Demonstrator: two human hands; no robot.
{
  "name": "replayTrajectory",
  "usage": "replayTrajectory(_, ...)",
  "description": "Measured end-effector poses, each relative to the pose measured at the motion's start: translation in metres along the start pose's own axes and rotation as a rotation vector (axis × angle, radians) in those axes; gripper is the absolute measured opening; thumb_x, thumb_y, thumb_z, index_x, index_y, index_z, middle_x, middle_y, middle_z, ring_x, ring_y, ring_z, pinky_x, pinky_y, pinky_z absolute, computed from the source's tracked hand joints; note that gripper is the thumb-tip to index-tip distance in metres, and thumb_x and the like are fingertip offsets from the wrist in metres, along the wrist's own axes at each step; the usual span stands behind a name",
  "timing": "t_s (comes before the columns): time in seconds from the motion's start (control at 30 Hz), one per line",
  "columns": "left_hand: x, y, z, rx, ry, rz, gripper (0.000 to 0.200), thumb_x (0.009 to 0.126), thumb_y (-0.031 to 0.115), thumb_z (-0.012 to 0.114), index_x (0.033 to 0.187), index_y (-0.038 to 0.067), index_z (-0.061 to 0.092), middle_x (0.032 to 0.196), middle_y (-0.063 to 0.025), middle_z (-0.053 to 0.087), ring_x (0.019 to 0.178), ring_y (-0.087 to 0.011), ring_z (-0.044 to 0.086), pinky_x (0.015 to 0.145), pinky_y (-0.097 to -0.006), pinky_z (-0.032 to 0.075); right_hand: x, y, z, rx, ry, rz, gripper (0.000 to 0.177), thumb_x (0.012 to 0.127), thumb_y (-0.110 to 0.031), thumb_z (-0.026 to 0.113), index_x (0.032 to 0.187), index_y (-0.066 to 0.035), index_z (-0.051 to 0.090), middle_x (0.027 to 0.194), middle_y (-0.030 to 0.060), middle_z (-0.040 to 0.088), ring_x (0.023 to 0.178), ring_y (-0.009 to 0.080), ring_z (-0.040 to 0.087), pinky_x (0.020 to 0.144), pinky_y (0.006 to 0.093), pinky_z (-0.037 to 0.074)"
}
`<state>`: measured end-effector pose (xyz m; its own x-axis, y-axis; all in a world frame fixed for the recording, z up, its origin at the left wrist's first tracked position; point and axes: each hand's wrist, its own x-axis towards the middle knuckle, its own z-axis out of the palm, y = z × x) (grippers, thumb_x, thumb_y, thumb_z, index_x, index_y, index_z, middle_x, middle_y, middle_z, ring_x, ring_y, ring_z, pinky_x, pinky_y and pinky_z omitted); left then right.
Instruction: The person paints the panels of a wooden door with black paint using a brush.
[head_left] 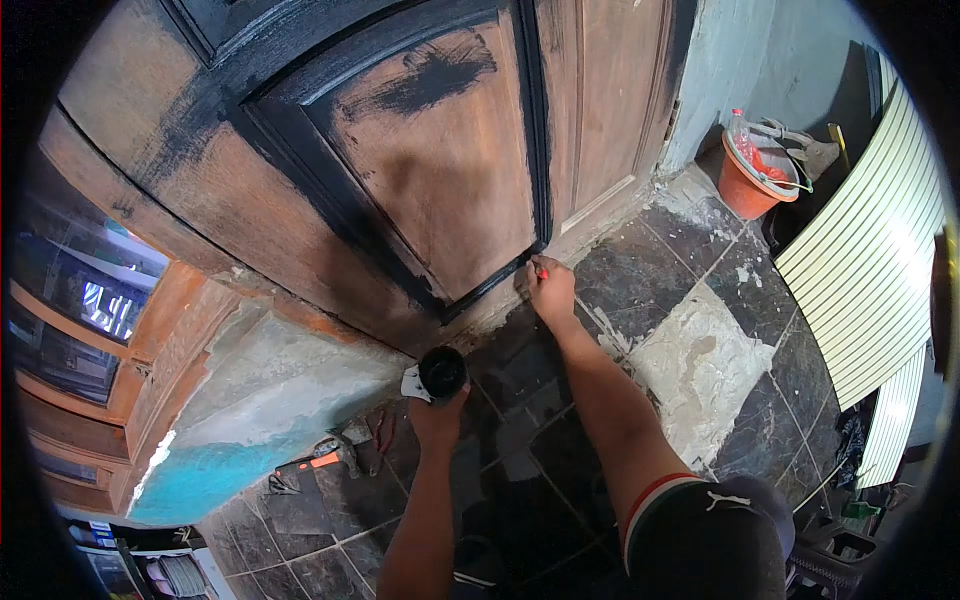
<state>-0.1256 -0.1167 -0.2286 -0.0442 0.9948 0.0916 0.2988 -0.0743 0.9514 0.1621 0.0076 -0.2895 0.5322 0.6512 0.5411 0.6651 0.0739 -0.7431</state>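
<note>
Head view, nothing else to go by. Grips a red-handled brush (pixel 541 271) tight in the right hand (pixel 551 290), pressed to the bottom corner of the black panel moulding (pixel 490 283) on the wooden door (pixel 440 170); cannot see the bristles. Cradles a small tin of black paint (pixel 442 372) in the left hand (pixel 437 410), wrapped firmly round it, mouth upward, above the dark tiled floor (pixel 700 370). Looks like mid-coat: black along the moulding, mostly bare wood across the panel face. Calls next for a clean turn round that corner, keeping black off the pale sill (pixel 600 225), then probably a fresh dip in the tin. Leaves an orange bucket (pixel 750 180) well apart by the wall.
</note>
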Motion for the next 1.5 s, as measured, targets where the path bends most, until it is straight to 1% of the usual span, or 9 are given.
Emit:
replayTrajectory(0.17,-0.002,0.0,-0.001,-0.017,0.012,-0.007,0.062,0.081,0.011,0.094,0.132,0.005,0.06,0.128,-0.011,0.068,0.12,-0.0259,0.066,0.108,-0.0395,0.049,-0.001,-0.002,-0.004,0.078,0.203,0.067,0.019,0.097,-0.013,0.076,0.105,0.004,0.079,0.098,0.0268,0.078,0.09,0.0465,0.076,0.082,0.0501,0.06)
replayTrajectory(0.27,-0.001,0.001,-0.001,-0.019,0.001,-0.001,0.061,0.081,0.01,0.094,0.132,0.004,0.06,0.128,-0.0115,0.068,0.12,-0.0258,0.066,0.108,-0.0394,0.049,-0.02,-0.005,0.015,0.151,-0.002,-0.071,0.019,0.095,-0.014,0.079,0.104,0.003,0.079,0.095,0.0239,0.078,0.082,0.0421,0.076,0.075,0.0454,0.06)
replayTrajectory(0.4,-0.001,0.0,0.002,-0.001,0.023,-0.026,0.061,0.081,0.009,0.094,0.132,0.004,0.061,0.126,-0.0116,0.069,0.118,-0.0259,0.067,0.107,-0.0391,0.05,-0.028,-0.024,0.012,0.533,-0.398,0.239,0.012,0.096,-0.01,0.078,0.101,0.001,0.08,0.082,0.0133,0.078,0.067,0.0184,0.07,0.067,0.0333,0.055)
replayTrajectory(0.5,0.0,0.004,0.002,-0.003,0.007,0.002,0.06,0.081,0.01,0.094,0.131,0.004,0.061,0.125,-0.0116,0.07,0.117,-0.0259,0.068,0.107,-0.0389,0.05,-0.01,0.02,0.017,0.713,-0.36,0.473,0.012,0.098,-0.008,0.076,0.103,0.001,0.082,0.082,0.0123,0.078,0.068,0.0142,0.069,0.066,0.0333,0.055)
replayTrajectory(0.57,-0.002,0.003,0.0,-0.003,0.0,0.014,0.059,0.081,0.01,0.094,0.131,0.004,0.061,0.125,-0.0115,0.07,0.117,-0.0256,0.068,0.107,-0.0388,0.05,0.011,0.033,-0.002,0.74,-0.256,0.507,0.018,0.102,-0.01,0.073,0.11,0.005,0.081,0.087,0.0128,0.08,0.078,0.0145,0.074,0.076,0.0298,0.058)
replayTrajectory(0.77,-0.002,-0.015,-0.001,-0.047,0.002,-0.006,0.058,0.082,0.011,0.093,0.13,0.005,0.062,0.128,-0.0111,0.069,0.119,-0.0247,0.067,0.107,-0.0384,0.049,-0.009,0.028,0.007,0.162,0.291,0.164,0.026,0.098,-0.019,0.079,0.115,0.001,0.081,0.093,0.0253,0.078,0.076,0.0371,0.076,0.073,0.0447,0.058)
replayTrajectory(0.83,-0.002,-0.012,0.0,-0.012,0.011,-0.013,0.059,0.082,0.012,0.093,0.131,0.005,0.062,0.129,-0.011,0.068,0.119,-0.0246,0.066,0.108,-0.0384,0.049,-0.03,0.007,0.01,0.182,0.048,0.178,0.022,0.098,-0.017,0.078,0.113,-0.001,0.081,0.098,0.0255,0.078,0.093,0.0414,0.078,0.084,0.0425,0.06)
replayTrajectory(1.13,0.0,-0.016,0.001,-0.04,-0.013,-0.023,0.061,0.082,0.01,0.093,0.134,0.006,0.061,0.129,-0.0103,0.068,0.121,-0.0248,0.066,0.109,-0.0384,0.048,0.003,0.016,-0.018,0.223,0.194,0.409,0.024,0.098,-0.014,0.078,0.109,0.007,0.08,0.102,0.0278,0.079,0.096,0.0418,0.079,0.086,0.0426,0.06)
replayTrajectory(1.5,-0.007,-0.034,-0.006,0.014,0.063,-0.085,0.061,0.085,0.005,0.089,0.139,0.004,0.059,0.134,-0.0085,0.066,0.125,-0.0227,0.063,0.112,-0.0369,0.047,-0.089,-0.053,0.039,0.319,-0.146,0.094,0.018,0.095,-0.013,0.079,0.107,0.0,0.08,0.101,0.0241,0.079,0.095,0.0405,0.078,0.084,0.0432,0.061)
